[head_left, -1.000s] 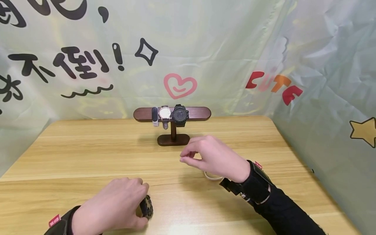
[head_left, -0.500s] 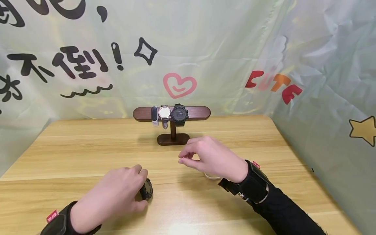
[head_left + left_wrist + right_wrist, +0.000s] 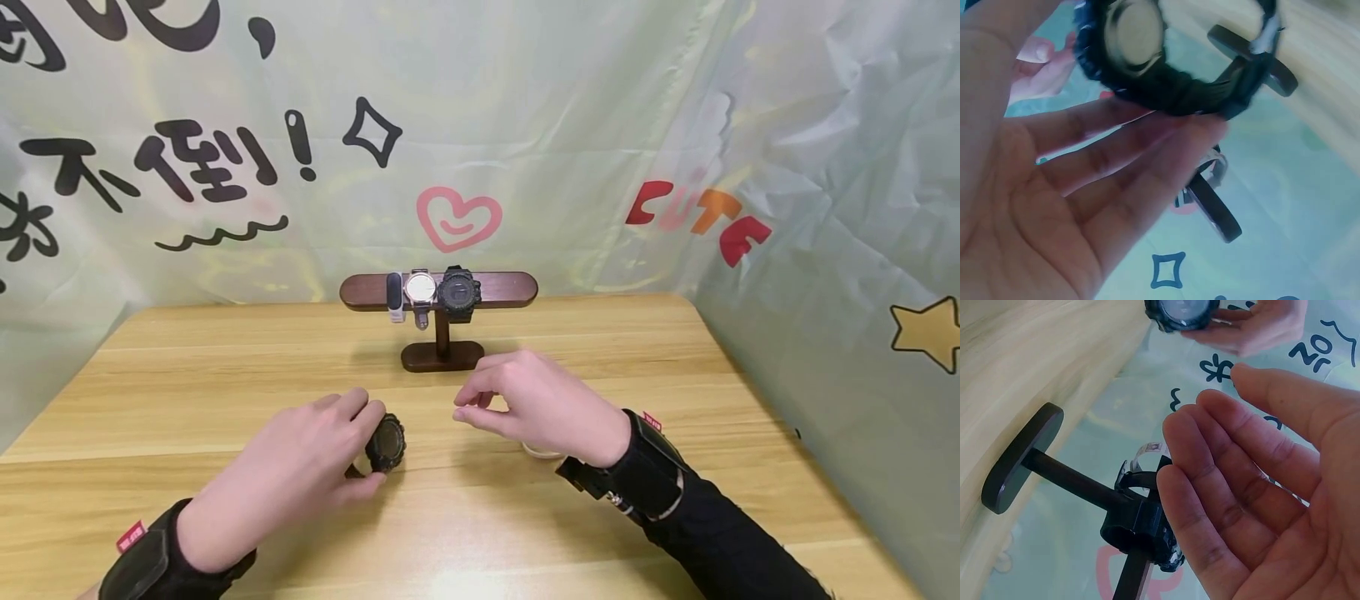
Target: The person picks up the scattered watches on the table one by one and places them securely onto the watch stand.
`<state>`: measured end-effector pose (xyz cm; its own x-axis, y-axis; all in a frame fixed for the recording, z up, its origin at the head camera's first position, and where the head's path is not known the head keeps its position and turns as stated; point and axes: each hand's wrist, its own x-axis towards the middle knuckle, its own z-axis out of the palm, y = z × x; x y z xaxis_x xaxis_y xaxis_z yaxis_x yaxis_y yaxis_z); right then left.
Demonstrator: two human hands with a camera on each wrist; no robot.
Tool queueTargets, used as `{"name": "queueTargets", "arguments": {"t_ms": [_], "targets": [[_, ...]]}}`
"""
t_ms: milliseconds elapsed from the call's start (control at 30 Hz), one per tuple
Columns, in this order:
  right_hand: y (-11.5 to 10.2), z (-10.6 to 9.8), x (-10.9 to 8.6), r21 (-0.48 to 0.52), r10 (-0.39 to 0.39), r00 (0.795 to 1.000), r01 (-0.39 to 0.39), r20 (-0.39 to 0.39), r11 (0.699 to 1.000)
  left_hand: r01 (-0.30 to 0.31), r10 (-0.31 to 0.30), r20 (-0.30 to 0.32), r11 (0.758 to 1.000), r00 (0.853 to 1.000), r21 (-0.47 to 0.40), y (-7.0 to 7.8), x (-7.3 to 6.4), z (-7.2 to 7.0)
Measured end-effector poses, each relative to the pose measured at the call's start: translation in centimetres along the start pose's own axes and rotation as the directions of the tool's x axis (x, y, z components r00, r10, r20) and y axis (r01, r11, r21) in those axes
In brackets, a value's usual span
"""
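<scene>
My left hand (image 3: 300, 458) holds a dark, chunky wristwatch (image 3: 387, 443) between thumb and fingers above the table. In the left wrist view the strap of this watch (image 3: 1182, 94) forms a loop, its round back facing the camera. My right hand (image 3: 536, 408) hovers to the right with fingers loosely bent and nothing in them; its bare palm (image 3: 1297, 550) shows in the right wrist view. Behind both hands stands a dark wooden watch stand (image 3: 510, 288). On its bar sit a white-strapped fitness band (image 3: 395, 293), a pale-faced watch (image 3: 420, 288) and a black watch (image 3: 459, 292).
A white ring-shaped thing (image 3: 542, 452) lies on the wooden table (image 3: 225, 367), partly hidden by my right wrist. A printed cloth (image 3: 562, 100) hangs behind the table and along its right side.
My left hand has moved forward, away from me, with the watch, whose face has turned more into the head view. The right hand has barely shifted.
</scene>
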<state>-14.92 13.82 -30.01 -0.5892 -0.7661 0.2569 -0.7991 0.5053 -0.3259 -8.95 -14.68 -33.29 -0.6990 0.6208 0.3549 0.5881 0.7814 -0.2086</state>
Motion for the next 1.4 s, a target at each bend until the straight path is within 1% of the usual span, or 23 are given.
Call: {"name": "queueTargets", "arguments": {"t_ms": [67, 133, 200, 333, 400, 467, 633, 800, 900, 1000, 1133, 1233, 1400], "targets": [[-0.1, 0.0, 0.0, -0.001, 0.001, 1.0, -0.001, 0.0, 1.0, -0.016, 0.016, -0.049, 1.0, 0.999, -0.001, -0.1, 0.2, 0.0], [-0.2, -0.1, 0.0, -0.003, 0.003, 1.0, -0.003, 0.0, 1.0, -0.025, 0.024, -0.082, 1.0, 0.996, -0.004, -0.1, 0.4, 0.0], [-0.2, -0.1, 0.0, -0.006, 0.002, 1.0, -0.002, 0.0, 1.0, -0.029, 0.027, -0.1, 0.999, 0.995, -0.017, -0.2, 0.5, -0.1], [-0.1, 0.0, 0.0, -0.006, 0.001, 1.0, -0.001, -0.001, 1.0, -0.018, 0.012, -0.122, 0.998, 0.993, -0.053, -0.2, 0.7, -0.2], [0.0, 0.0, 0.0, -0.002, -0.002, 1.0, 0.002, -0.003, 1.0, -0.015, 0.004, -0.15, 0.997, 0.989, -0.075, -0.3, 0.7, -0.2], [0.0, 0.1, 0.0, -0.004, -0.01, 1.0, 0.01, -0.01, 1.0, -0.019, 0.002, -0.188, 0.996, 0.982, -0.088, -0.3, 0.8, -0.2], [-0.2, 0.1, 0.1, -0.012, -0.014, 0.999, 0.013, -0.034, 1.0, -0.043, 0.009, -0.28, 0.992, 0.96, -0.117, -0.2, 1.0, -0.3], [-0.3, 0.0, 0.2, -0.013, -0.015, 0.998, 0.014, -0.056, 1.0, -0.071, 0.016, -0.336, 0.986, 0.942, -0.151, -0.4, 1.1, -0.4], [-0.3, 0.1, 0.2, -0.015, -0.032, 0.997, 0.031, -0.074, 0.999, -0.083, 0.011, -0.369, 0.98, 0.93, -0.181, -0.5, 1.1, -0.3], [-0.3, 0.1, 0.2, -0.023, -0.04, 0.995, 0.038, -0.092, 0.999, -0.093, 0.003, -0.383, 0.972, 0.924, -0.218, -0.6, 1.1, -0.3], [-0.4, 0.1, 0.3, -0.019, -0.033, 0.994, 0.032, -0.101, 0.999, -0.097, -0.013, -0.381, 0.958, 0.925, -0.268, -0.8, 1.1, -0.4], [-0.3, 0.1, 0.3, 0.005, -0.041, 0.992, 0.042, -0.117, 0.999, -0.113, -0.016, -0.402, 0.948, 0.916, -0.296, -0.9, 1.2, -0.5], [-0.3, 0.2, 0.2, 0.021, -0.077, 0.984, 0.081, -0.163, 0.996, -0.165, 0.006, -0.451, 0.935, 0.892, -0.314, -0.9, 1.4, -0.4]]}}
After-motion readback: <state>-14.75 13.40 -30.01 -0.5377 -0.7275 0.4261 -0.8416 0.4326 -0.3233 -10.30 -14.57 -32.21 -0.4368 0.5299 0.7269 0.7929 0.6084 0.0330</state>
